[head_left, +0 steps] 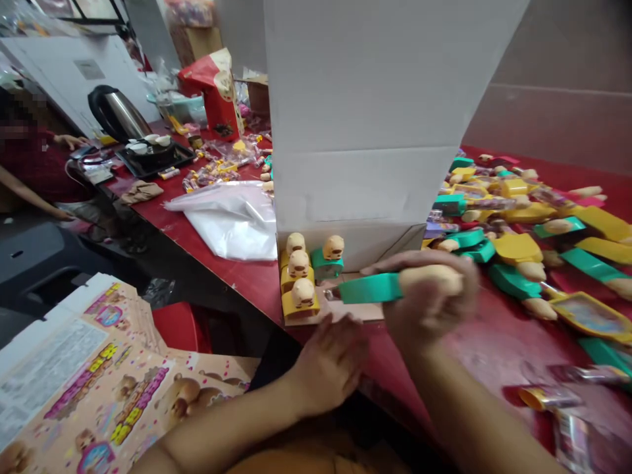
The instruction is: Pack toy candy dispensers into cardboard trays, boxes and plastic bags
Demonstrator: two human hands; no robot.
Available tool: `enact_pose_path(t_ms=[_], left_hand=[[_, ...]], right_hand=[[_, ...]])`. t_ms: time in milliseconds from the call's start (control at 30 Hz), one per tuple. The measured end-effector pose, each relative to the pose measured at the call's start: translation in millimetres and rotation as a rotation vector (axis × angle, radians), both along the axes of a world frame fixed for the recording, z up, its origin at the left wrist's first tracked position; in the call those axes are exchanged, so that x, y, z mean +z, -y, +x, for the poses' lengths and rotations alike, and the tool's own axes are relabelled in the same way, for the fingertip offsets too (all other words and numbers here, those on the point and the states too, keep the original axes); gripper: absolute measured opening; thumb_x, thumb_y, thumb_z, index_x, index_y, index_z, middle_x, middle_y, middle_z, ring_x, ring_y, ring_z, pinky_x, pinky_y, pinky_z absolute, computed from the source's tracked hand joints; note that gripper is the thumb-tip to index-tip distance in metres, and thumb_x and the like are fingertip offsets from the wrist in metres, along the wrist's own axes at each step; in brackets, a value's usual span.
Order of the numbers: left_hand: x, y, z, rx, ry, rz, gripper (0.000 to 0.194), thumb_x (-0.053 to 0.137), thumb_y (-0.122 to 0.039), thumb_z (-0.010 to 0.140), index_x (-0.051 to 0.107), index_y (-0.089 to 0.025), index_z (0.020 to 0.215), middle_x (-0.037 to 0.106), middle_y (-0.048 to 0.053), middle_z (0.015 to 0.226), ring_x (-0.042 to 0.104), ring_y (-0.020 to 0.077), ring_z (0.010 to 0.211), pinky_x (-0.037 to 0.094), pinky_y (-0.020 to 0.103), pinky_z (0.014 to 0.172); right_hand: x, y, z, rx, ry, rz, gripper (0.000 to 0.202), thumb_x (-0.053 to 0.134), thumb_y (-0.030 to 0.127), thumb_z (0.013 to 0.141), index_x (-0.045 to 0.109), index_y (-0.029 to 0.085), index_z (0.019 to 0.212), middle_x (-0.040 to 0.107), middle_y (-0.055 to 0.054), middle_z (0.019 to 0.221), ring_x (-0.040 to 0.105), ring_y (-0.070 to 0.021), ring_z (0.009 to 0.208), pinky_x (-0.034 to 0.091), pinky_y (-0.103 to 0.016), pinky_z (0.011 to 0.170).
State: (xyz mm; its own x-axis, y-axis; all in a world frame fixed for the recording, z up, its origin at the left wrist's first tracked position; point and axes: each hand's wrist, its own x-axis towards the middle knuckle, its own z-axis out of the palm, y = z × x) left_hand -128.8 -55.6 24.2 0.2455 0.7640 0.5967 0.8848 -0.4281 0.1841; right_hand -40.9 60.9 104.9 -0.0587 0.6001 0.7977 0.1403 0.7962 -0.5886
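Observation:
My right hand (pixel 429 296) is closed around the cream animal-head end of a green toy (pixel 370 288), its green body pointing left over the box. Fingers apart and blurred, my left hand (pixel 333 359) is at the front edge of the open cardboard box (pixel 350 313), holding nothing. Whether it touches the edge is unclear. Inside the box, at the left, three yellow toys (pixel 302 299) with animal heads stand in a row. Beside them is one green toy (pixel 328 263). The box's tall white flap (pixel 365 99) rises behind, hiding part of the table.
Many loose yellow and green toys (pixel 518 250) spread over the red table's right side. Clear plastic bags (pixel 232 220) lie left of the box. Farther back are a kettle (pixel 121 112) and a red bag (pixel 214 95). Printed cartons (pixel 123 388) are stacked lower left. Another person (pixel 39 158) is at far left.

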Motion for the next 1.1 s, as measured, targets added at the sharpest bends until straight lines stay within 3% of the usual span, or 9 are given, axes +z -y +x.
enact_pose_path(t_ms=[100,200,400,567,733,833,900,1000,1100], left_hand=[[-25.7,-9.9,13.2,0.196,-0.086,-0.078,0.043,0.043,-0.028,0.089,0.047,-0.006,0.125,0.051,0.016,0.132,0.035,0.0255,0.132,0.035,0.039,0.106],[-37.5,-11.2,14.7,0.210,-0.111,-0.082,0.042,0.040,-0.028,0.090,0.047,-0.009,0.127,0.049,0.012,0.135,0.034,0.0231,0.133,0.030,0.037,0.109],[-37.5,-10.4,11.7,0.175,-0.103,-0.139,0.035,0.041,-0.029,0.090,0.053,-0.014,0.119,0.054,0.008,0.130,0.039,0.0207,0.129,0.029,0.034,0.108],[-38.9,-13.7,12.9,0.173,-0.026,-0.054,0.029,0.041,-0.025,0.088,0.059,-0.016,0.109,0.066,0.008,0.103,0.054,0.0207,0.107,0.035,0.034,0.099],[-35.0,-14.9,9.0,0.164,-0.004,0.019,0.027,0.040,-0.017,0.085,0.061,-0.018,0.102,0.068,0.006,0.091,0.058,0.0217,0.094,0.038,0.037,0.094],[-28.6,-11.2,3.2,0.160,-0.051,-0.002,0.034,0.039,-0.014,0.085,0.058,-0.016,0.113,0.067,0.006,0.106,0.055,0.0200,0.107,0.037,0.034,0.097],[-25.2,-7.9,0.4,0.152,-0.066,-0.003,0.037,0.038,-0.015,0.086,0.054,-0.014,0.120,0.062,0.007,0.119,0.051,0.0194,0.115,0.034,0.032,0.099],[-23.5,-5.2,0.6,0.146,-0.045,0.014,0.037,0.038,-0.017,0.088,0.054,-0.013,0.121,0.060,0.007,0.123,0.050,0.0200,0.117,0.031,0.033,0.101],[-23.0,-6.3,3.9,0.173,-0.021,0.049,0.035,0.038,-0.016,0.087,0.055,-0.012,0.118,0.063,0.008,0.118,0.052,0.0203,0.114,0.032,0.033,0.099]], right_hand=[[-11.0,-5.8,-20.4,0.174,-0.031,0.071,0.015,0.051,0.036,0.090,0.052,0.022,0.092,0.058,0.001,0.071,0.057,-0.0125,0.057,0.046,-0.025,0.051],[-8.3,-3.8,-27.0,0.230,0.060,0.076,0.008,0.054,0.029,0.088,0.053,0.022,0.092,0.056,0.002,0.072,0.055,-0.0108,0.060,0.046,-0.023,0.053],[1.0,7.7,-30.2,0.207,0.129,0.040,0.010,0.048,0.032,0.092,0.051,0.022,0.089,0.053,0.003,0.069,0.055,-0.0115,0.060,0.045,-0.023,0.054],[-16.7,3.5,-44.4,0.076,0.148,0.103,0.016,0.044,0.036,0.093,0.048,0.023,0.086,0.052,0.003,0.067,0.053,-0.0118,0.058,0.045,-0.023,0.053],[-25.5,3.2,-41.0,0.026,0.273,0.138,0.026,0.034,0.047,0.096,0.044,0.024,0.101,0.058,0.001,0.078,0.058,-0.0127,0.068,0.051,-0.023,0.059],[-21.6,-12.6,3.8,-0.114,0.310,0.124,0.035,0.026,0.055,0.093,0.042,0.027,0.106,0.057,-0.003,0.089,0.060,-0.0183,0.082,0.053,-0.032,0.071],[-21.3,-38.8,54.5,-0.335,0.321,0.035,0.023,0.037,0.045,0.091,0.041,0.025,0.100,0.053,-0.008,0.092,0.056,-0.0239,0.088,0.050,-0.042,0.078],[-29.5,-89.0,139.1,-0.782,0.465,-0.282,0.029,0.052,0.032,0.076,0.041,0.015,0.097,0.048,-0.020,0.102,0.047,-0.0365,0.102,0.037,-0.056,0.089],[-43.8,-123.4,200.5,-0.907,0.597,-0.509,0.025,0.055,0.023,0.066,0.043,0.014,0.086,0.051,-0.022,0.092,0.047,-0.0440,0.099,0.034,-0.061,0.083]])
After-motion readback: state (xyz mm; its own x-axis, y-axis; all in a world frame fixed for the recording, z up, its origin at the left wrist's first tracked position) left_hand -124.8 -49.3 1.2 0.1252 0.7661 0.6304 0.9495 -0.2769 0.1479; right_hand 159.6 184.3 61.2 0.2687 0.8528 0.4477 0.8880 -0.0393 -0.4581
